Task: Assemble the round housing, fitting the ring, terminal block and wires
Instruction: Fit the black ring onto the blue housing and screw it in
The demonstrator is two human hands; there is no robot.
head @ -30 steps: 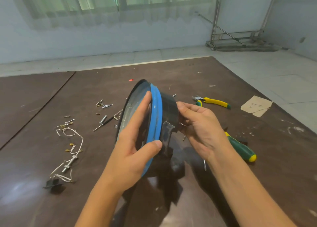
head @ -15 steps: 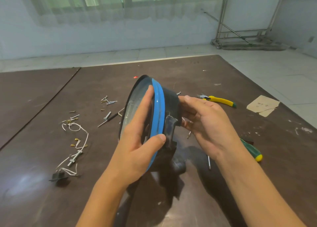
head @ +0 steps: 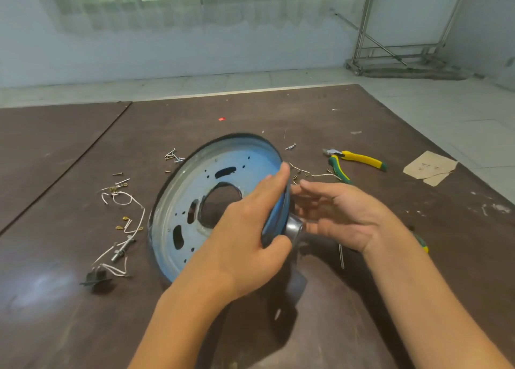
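Blue-rimmed, the round housing [head: 246,158] stood tilted while my left hand [head: 245,246] gripped its edge and my right hand [head: 342,215] hovered open-fingered just behind it.

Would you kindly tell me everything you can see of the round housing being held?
The round housing is a shallow dish, metal by its look, its pale blue inner face pierced by a large central hole, oblong slots and small holes. A blue ring runs along its dark rim. It is held tilted on edge over the table, face toward the camera. The left hand grips its right edge; the right hand, fingers straight, reaches behind it.
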